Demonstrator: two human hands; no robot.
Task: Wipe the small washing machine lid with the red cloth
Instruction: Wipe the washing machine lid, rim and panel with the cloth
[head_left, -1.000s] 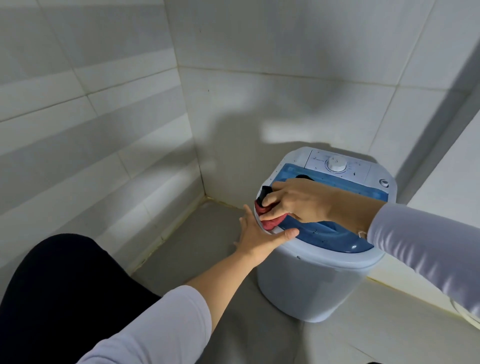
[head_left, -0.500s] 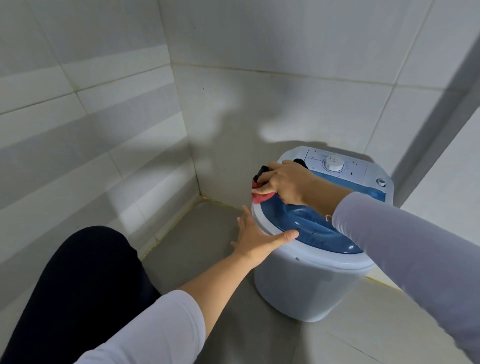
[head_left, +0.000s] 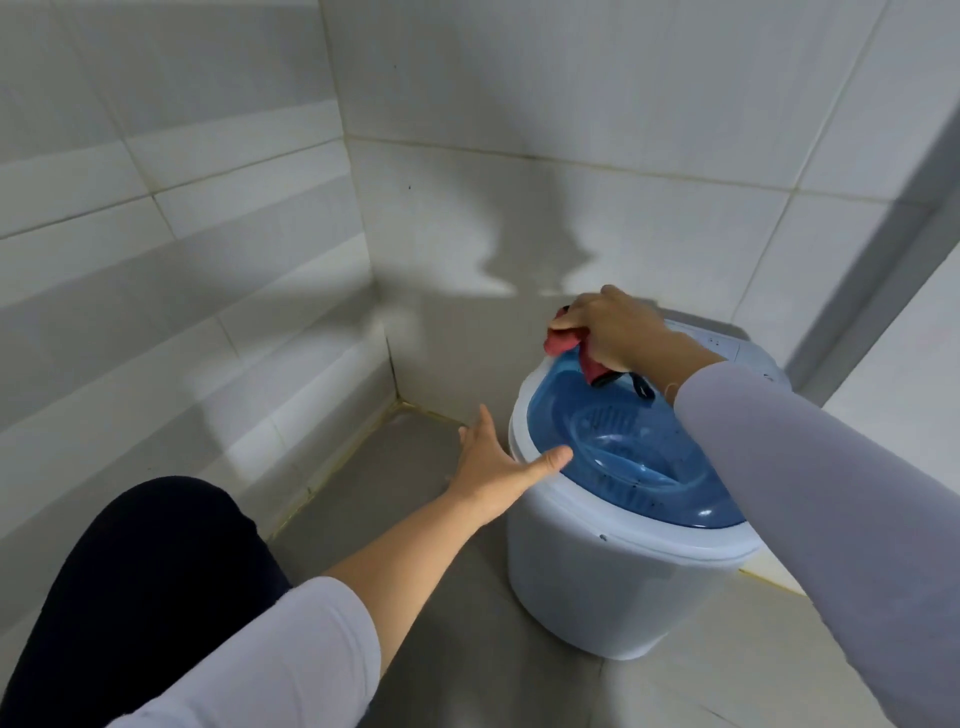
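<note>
A small white washing machine (head_left: 613, 587) stands on the floor in a tiled corner. Its translucent blue lid (head_left: 639, 457) is down. My right hand (head_left: 613, 332) is closed around a bunched red cloth (head_left: 563, 340) at the far left edge of the lid, by the white rim. A piece of the cloth with a dark trim hangs onto the lid below the hand. My left hand (head_left: 498, 462) rests flat against the near left side of the rim, thumb lying on the lid's edge, fingers spread. My right forearm hides most of the control panel.
Grey tiled walls (head_left: 208, 249) meet in a corner just left of and behind the machine. The floor (head_left: 395, 493) is grey tile. My knee in dark trousers (head_left: 130, 597) is at the lower left. A raised pale ledge (head_left: 769, 577) runs behind the machine on the right.
My right hand has slid the red cloth along the lid's left edge from the near side to the far back. The left hand has stayed on the rim. The camera has shifted.
</note>
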